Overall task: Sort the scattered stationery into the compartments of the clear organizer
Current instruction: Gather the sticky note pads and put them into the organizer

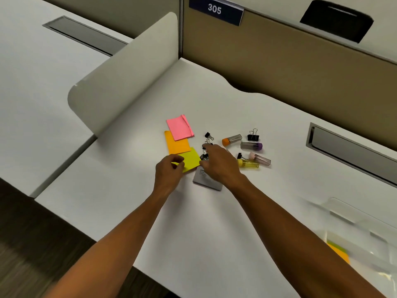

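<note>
Pink (179, 127), orange (177, 143) and yellow-green (190, 158) sticky notes lie overlapping on the white desk. My left hand (168, 175) pinches the near corner of the yellow-green note. My right hand (221, 163) hovers over small black binder clips (208, 136), its fingers bent down at a clip beside the note; whether it grips one is hidden. A grey pad (207, 182) lies partly under that hand. Lead tubes with orange (231, 139), purple (251, 146), pink (260, 158) and yellow (248, 163) caps lie right of it. The clear organizer (352, 224) stands blurred at lower right, with notes inside.
A larger black binder clip (253, 136) lies behind the tubes. A curved grey divider (120, 76) stands at the left. A recessed cable slot (352, 153) is set in the desk at the right. The desk's front edge (90, 231) runs diagonally at lower left.
</note>
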A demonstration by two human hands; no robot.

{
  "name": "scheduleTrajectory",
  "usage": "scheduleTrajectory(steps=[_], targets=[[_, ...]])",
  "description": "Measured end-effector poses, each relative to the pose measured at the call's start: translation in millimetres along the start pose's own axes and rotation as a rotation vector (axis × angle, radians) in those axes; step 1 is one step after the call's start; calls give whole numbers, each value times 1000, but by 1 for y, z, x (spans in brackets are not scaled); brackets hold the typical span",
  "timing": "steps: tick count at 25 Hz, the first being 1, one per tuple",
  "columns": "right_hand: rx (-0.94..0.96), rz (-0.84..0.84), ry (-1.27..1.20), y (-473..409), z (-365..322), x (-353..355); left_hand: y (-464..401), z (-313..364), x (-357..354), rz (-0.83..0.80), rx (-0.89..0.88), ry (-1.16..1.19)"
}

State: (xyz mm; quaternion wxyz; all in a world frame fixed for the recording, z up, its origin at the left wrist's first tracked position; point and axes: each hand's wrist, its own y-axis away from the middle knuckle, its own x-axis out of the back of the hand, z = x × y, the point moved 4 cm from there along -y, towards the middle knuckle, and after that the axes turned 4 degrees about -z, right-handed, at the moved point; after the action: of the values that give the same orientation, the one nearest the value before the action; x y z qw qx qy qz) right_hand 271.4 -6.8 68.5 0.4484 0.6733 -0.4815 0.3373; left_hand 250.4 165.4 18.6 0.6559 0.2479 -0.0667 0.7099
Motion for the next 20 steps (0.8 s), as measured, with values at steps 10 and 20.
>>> scheduleTrajectory(steps=[10,20], targets=[[58,-83,211,-50,-39,-35,-47,-10,22,142,47,34],[2,-102,213,-55,-51,-56,-114,15,20,79,214,-372]])
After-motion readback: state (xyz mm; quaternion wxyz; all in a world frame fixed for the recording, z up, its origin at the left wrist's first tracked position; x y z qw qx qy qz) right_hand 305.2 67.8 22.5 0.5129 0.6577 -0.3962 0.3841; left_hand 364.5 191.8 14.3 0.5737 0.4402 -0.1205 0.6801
